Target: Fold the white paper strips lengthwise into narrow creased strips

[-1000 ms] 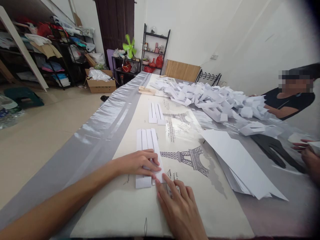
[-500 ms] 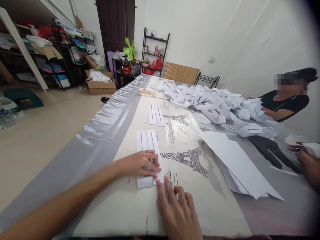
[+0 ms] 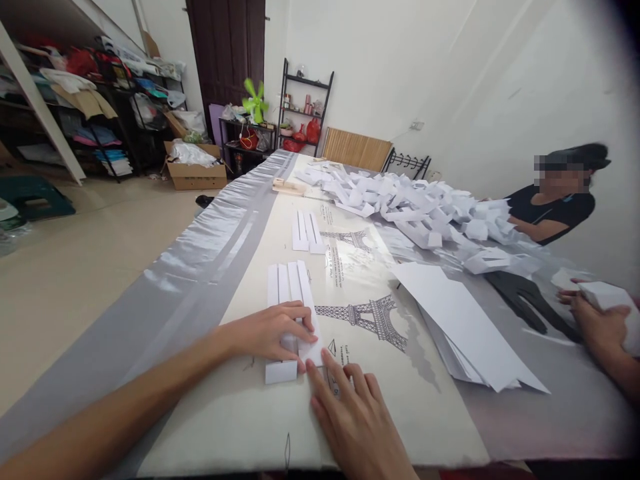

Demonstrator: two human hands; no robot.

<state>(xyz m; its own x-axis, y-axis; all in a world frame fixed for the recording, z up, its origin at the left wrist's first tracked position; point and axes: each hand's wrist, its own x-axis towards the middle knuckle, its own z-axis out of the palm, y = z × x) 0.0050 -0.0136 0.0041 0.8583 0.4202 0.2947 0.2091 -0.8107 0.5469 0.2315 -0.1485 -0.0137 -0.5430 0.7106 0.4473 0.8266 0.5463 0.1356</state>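
A white folded paper strip piece lies on the cream Eiffel-tower printed sheet near the table's front. My left hand rests flat across its near end, fingers stretched out and pressing it down. My right hand lies flat just to the right of that end, fingertips touching the paper's lower right corner. Neither hand grips anything.
A second folded piece lies farther back. A stack of white sheets sits to the right, with a big heap of folded white paper behind. A seated person and another person's hand holding white paper are at the right. Shelves and a box stand at the left.
My hands have stayed on the paper's near end; the right fingertips slid slightly left toward it. The other person's hand at the right has lifted a white piece.
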